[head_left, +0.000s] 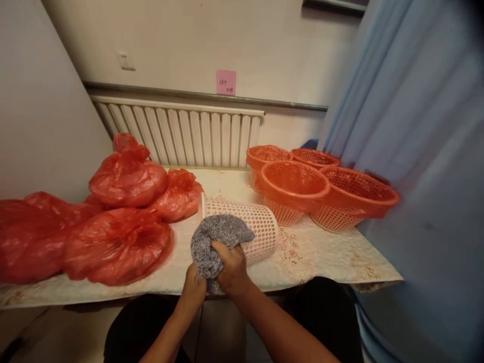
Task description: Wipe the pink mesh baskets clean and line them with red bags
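A grey speckled cloth (223,229), bunched up, is gripped between my two hands near the table's front edge. My right hand (232,267) is closed on its right side, thumb across the fabric. Lower and to the left, my left hand (194,287) is closed round the cloth's lower part; its fingertips are hidden. Just behind the cloth a pale pink perforated plastic basket (260,227) lies on its side, partly covered by the cloth and my right hand.
Several knotted red plastic bags (119,247) are heaped on the left of the table (333,257). Several upright baskets lined with red bags (295,189) stand at the back right. A radiator (189,131) runs along the wall; a blue curtain (423,151) hangs on the right.
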The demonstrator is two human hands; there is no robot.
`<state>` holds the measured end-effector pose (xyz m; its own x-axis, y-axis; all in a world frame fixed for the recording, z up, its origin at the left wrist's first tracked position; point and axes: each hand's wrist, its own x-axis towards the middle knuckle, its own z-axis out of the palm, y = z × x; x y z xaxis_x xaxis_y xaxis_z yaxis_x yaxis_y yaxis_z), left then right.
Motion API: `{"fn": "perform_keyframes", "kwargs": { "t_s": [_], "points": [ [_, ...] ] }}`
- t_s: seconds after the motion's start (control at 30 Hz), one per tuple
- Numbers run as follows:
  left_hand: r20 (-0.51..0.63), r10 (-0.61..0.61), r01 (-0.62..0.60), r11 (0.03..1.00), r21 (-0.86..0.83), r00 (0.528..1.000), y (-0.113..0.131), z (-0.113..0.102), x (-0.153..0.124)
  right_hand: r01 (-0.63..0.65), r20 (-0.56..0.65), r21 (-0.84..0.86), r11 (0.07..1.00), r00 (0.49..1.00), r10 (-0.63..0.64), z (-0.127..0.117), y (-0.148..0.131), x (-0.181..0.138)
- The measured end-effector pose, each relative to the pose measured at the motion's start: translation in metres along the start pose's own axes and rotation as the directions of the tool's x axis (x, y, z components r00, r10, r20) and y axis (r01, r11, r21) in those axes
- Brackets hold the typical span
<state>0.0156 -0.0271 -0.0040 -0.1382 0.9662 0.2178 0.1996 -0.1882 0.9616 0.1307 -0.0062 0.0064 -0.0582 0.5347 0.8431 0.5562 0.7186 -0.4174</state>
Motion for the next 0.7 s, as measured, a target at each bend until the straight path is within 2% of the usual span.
{"fn": "perform_keyframes", "kwargs": {
  "t_s": [0.07,0.17,0.37,0.5,0.63,0.7],
  "points": [
    [-0.011,-0.018,0.018,0.999,0.027,1.0,0.003,0.001,0.002,-0.02,0.009,-0.058,0.998,1.0,0.021,-0.004,0.02,0.001],
    [-0.016,-0.058,0.059,0.996,0.061,0.998,0.005,0.003,0.003,-0.145,-0.029,-0.152,0.978,0.989,0.142,-0.018,0.057,0.005],
    [0.004,-0.071,0.071,0.997,0.028,0.997,-0.003,0.005,0.003,-0.414,-0.22,-0.263,0.871,0.905,0.364,-0.061,0.12,0.003],
    [-0.001,-0.101,0.101,0.995,0.008,0.995,-0.005,0.006,0.004,-0.485,-0.311,-0.28,0.829,0.862,0.4,-0.074,0.133,-0.009],
    [0.059,-0.141,0.146,0.985,-0.092,0.988,-0.001,0.007,0.007,-0.5,-0.336,-0.268,0.823,0.85,0.407,-0.072,0.13,-0.018],
    [0.053,-0.148,0.154,0.982,-0.113,0.987,0.004,0.006,0.008,-0.512,-0.338,-0.26,0.819,0.843,0.419,-0.071,0.128,-0.019]
  ]
}}
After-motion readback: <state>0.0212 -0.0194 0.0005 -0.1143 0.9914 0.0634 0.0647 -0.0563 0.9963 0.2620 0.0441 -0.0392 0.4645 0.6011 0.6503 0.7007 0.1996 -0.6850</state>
